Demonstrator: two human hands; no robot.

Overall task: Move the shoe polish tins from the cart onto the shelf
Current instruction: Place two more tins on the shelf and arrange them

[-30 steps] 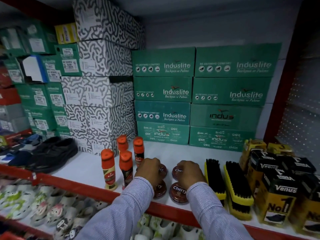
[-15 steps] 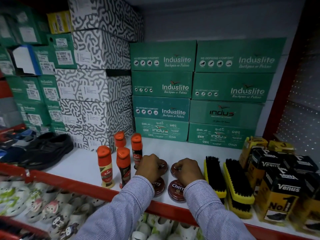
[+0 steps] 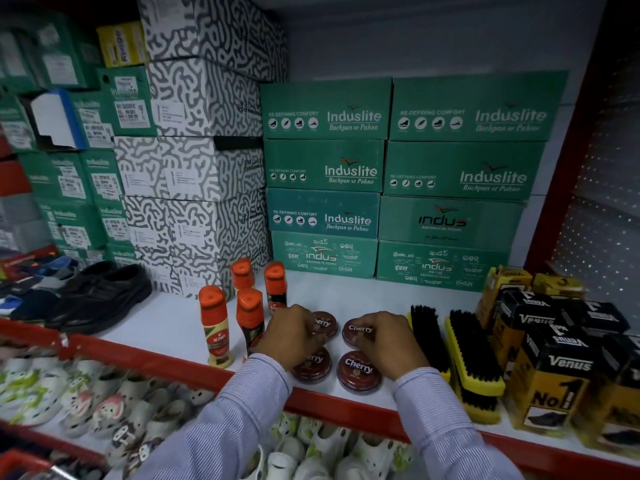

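Observation:
Several round dark-red Cherry polish tins lie flat on the white shelf (image 3: 346, 292), in two rows. My left hand (image 3: 292, 336) rests fingers-down on the back left tin (image 3: 327, 322), and partly covers the front left tin (image 3: 313, 370). My right hand (image 3: 388, 342) grips the back right tin (image 3: 356, 330) at its right edge. The front right tin (image 3: 358, 370) lies uncovered near the red shelf lip. No cart is in view.
Orange-capped Kiwi bottles (image 3: 214, 327) stand just left of the tins. Yellow-backed brushes (image 3: 471, 355) and Venus boxes (image 3: 554, 368) crowd the right. Green Induslite boxes (image 3: 325, 164) fill the back. Black shoes (image 3: 100, 296) sit far left. Pale clogs (image 3: 104, 407) lie on the lower shelf.
Both hands have stayed on the back tins, shifting only slightly. The back tins' lids show more now. The camera has moved a little closer.

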